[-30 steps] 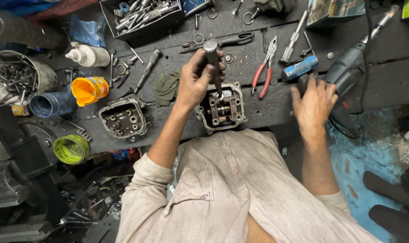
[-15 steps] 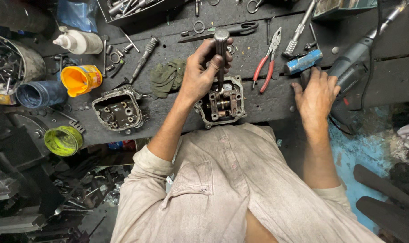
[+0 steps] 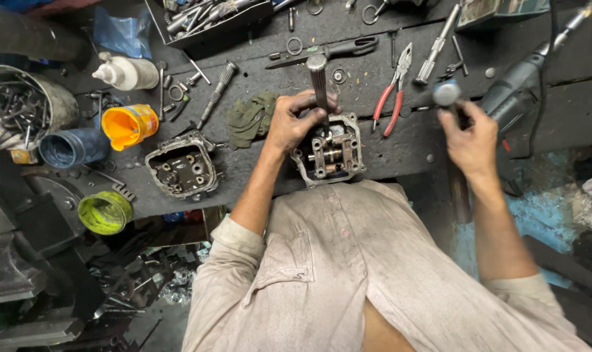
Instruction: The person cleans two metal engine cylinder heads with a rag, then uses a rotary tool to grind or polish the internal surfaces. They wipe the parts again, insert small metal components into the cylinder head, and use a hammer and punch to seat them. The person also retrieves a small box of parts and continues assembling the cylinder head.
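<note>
The left hand [image 3: 296, 120] reaches forward over the dark, grimy counter [image 3: 387, 140], forearm stretched out from the rolled pale sleeve, and its fingers are wrapped tight around the lower part of a grey ribbed metal rod [image 3: 319, 85] that stands nearly upright. The rod's lower end sits down in the open top of a greasy grey metal engine head [image 3: 328, 153], which rests at the near edge of the counter, just in front of the person's chest. The right hand [image 3: 469, 137] is raised off to the right, wrist bent, fingers closed around the handle of a hammer with a round grey steel head [image 3: 447, 92]; the hammer head is blurred and hangs well apart from the top of the rod.

Between the two hands lie red-handled pliers [image 3: 394, 94], just beside the engine head. A crumpled olive-green rag [image 3: 249, 117] lies touching the left hand's far side. Farther left sits a second dirty engine head [image 3: 182, 166], then an orange plastic cup [image 3: 128, 125], a blue plastic tub [image 3: 71, 146] and a green-smeared round tin [image 3: 103, 212]. A grey power tool [image 3: 521, 81] with its dark cord lies behind the right hand, partly hidden by it. A white squeeze bottle [image 3: 128, 70] lies on its side near the far left.
</note>
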